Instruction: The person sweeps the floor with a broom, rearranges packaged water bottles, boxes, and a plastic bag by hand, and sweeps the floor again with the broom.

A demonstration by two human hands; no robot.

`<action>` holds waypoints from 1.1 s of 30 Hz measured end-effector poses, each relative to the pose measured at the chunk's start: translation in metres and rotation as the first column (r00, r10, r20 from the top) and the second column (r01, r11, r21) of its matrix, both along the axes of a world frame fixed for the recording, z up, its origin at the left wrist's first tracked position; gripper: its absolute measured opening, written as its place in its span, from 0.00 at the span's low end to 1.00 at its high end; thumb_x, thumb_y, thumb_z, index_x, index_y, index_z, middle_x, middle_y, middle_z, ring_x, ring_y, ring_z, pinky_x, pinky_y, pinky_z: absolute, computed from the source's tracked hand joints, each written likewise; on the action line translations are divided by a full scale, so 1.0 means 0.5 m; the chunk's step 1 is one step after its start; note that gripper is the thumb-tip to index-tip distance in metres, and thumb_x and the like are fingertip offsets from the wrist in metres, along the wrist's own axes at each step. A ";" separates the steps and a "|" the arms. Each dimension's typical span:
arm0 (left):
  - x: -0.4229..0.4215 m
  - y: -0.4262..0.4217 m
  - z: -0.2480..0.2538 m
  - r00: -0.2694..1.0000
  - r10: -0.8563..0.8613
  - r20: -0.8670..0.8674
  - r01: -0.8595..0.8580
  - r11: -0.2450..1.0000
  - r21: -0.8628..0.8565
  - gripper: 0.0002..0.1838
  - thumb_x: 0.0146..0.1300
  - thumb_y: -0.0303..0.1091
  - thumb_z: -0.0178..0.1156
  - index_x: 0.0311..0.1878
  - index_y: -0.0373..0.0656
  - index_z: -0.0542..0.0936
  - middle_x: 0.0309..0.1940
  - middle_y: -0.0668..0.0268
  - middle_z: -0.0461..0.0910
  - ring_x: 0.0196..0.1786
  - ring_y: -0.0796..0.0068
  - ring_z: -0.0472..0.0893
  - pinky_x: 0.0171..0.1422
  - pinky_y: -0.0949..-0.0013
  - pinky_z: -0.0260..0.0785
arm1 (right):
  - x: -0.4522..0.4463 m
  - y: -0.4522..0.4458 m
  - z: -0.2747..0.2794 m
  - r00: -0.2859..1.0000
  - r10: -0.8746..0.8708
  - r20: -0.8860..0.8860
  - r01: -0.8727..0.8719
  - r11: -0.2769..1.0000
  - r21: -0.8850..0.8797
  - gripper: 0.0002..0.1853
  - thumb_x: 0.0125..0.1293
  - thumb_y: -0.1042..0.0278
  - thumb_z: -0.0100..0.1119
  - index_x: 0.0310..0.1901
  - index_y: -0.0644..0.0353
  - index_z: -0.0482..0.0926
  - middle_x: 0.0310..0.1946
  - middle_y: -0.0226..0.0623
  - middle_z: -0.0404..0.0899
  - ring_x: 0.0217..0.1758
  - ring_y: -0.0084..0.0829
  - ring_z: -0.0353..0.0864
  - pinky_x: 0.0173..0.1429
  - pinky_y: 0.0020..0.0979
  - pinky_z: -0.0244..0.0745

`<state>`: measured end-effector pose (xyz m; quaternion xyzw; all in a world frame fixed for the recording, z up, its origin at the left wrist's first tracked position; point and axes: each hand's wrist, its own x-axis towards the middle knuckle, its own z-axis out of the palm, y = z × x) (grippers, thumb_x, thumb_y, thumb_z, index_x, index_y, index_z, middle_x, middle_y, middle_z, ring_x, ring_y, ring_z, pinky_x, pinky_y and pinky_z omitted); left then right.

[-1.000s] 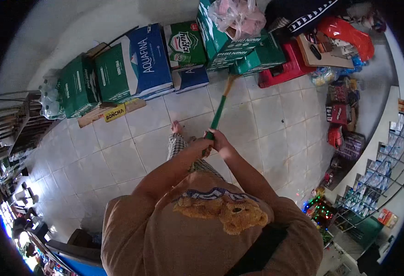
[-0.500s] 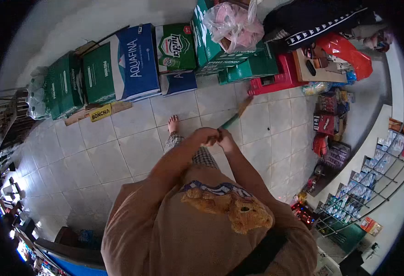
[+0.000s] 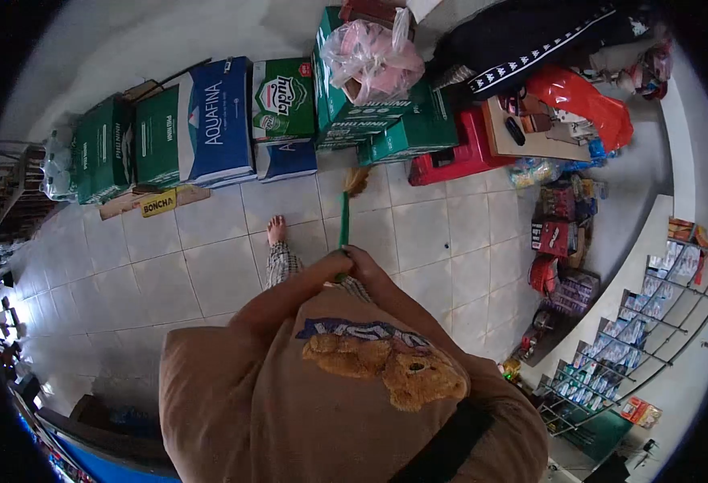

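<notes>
Both my hands are wrapped around the green handle of a broom (image 3: 344, 221), close together in front of my waist. My left hand (image 3: 332, 266) and my right hand (image 3: 360, 261) touch or overlap, and their fingers are partly hidden. The broom points away from me. Its tan bristle head (image 3: 356, 181) is at the tiled floor (image 3: 418, 229), just in front of the stacked green cartons (image 3: 406, 133). A bare foot (image 3: 277, 229) stands to the left of the handle.
Along the wall are Aquafina cartons (image 3: 215, 121), a green-and-white carton (image 3: 284, 101) and more green boxes (image 3: 104, 153). A red plastic stool or crate (image 3: 455, 153) sits right of the broom. Packaged goods (image 3: 555, 237) and a wire display rack (image 3: 620, 330) line the right side.
The broom head has swung left, from beside the red plastic piece to in front of the green cartons. My hands have drawn nearer my body, and the view has shifted slightly.
</notes>
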<state>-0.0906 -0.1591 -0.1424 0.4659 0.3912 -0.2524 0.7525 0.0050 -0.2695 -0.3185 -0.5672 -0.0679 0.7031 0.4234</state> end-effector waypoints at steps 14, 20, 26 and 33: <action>0.140 -0.062 0.025 0.995 -0.054 0.084 0.051 0.998 0.032 0.08 0.44 0.32 0.53 0.16 0.38 0.70 0.10 0.63 0.67 0.12 0.76 0.63 0.15 0.69 0.53 | 0.234 -0.088 0.107 0.983 0.168 0.076 -0.184 0.932 0.311 0.07 0.54 0.72 0.46 0.34 0.65 0.69 0.29 0.40 0.70 0.34 0.31 0.70 0.38 0.30 0.68; 0.156 -0.100 0.098 0.985 -0.165 0.050 0.149 0.962 0.230 0.10 0.44 0.35 0.53 0.18 0.36 0.72 0.10 0.63 0.69 0.11 0.73 0.67 0.15 0.71 0.57 | 0.226 -0.084 0.251 0.982 -0.060 -0.182 0.085 0.987 0.134 0.08 0.57 0.70 0.44 0.31 0.67 0.68 0.28 0.39 0.71 0.32 0.32 0.71 0.40 0.29 0.70; 0.296 -0.186 -0.062 0.945 -0.320 0.072 0.190 0.714 0.674 0.11 0.45 0.36 0.50 0.22 0.36 0.73 0.18 0.59 0.73 0.22 0.67 0.72 0.27 0.62 0.63 | 0.284 -0.094 0.235 0.814 -0.314 -0.489 0.255 0.949 -0.187 0.12 0.50 0.66 0.52 0.35 0.64 0.72 0.28 0.36 0.74 0.31 0.28 0.73 0.38 0.27 0.70; 0.322 -0.262 -0.227 0.645 -0.754 -0.123 0.632 0.436 0.641 0.12 0.43 0.38 0.53 0.25 0.37 0.74 0.23 0.55 0.74 0.22 0.67 0.73 0.24 0.63 0.64 | 0.273 -0.218 0.187 0.991 0.002 -0.133 -0.012 0.997 -0.073 0.20 0.55 0.64 0.46 0.48 0.66 0.64 0.45 0.42 0.67 0.46 0.28 0.66 0.49 0.26 0.63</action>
